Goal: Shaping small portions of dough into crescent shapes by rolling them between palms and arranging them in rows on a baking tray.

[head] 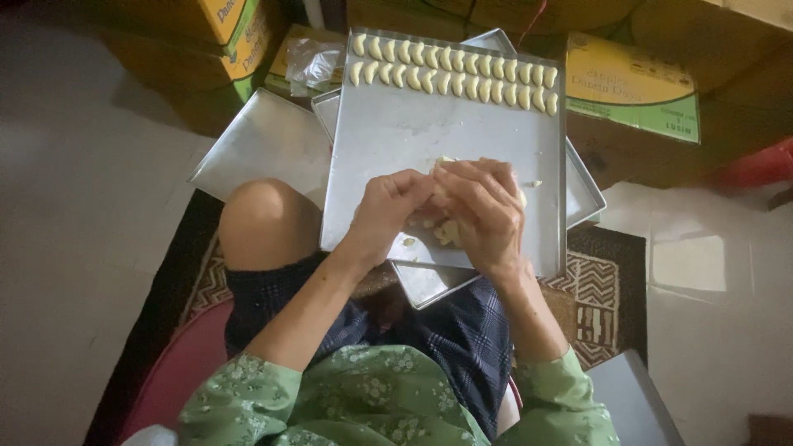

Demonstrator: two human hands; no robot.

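Your pale dough lump [448,231] sits pinched between both hands above the near edge of the top metal tray [413,132]. Along that tray's far edge lie two neat rows of crescent-shaped dough pieces [454,73], soft, cream-coloured, unbaked.

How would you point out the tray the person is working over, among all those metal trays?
Start at the person's bare knee, then look just right of it to the stack of flat metal trays. The top tray lies under both hands, the left hand and the right hand, which are pressed together around pale dough. It alone carries two neat rows of crescent-shaped dough pieces along its far edge.
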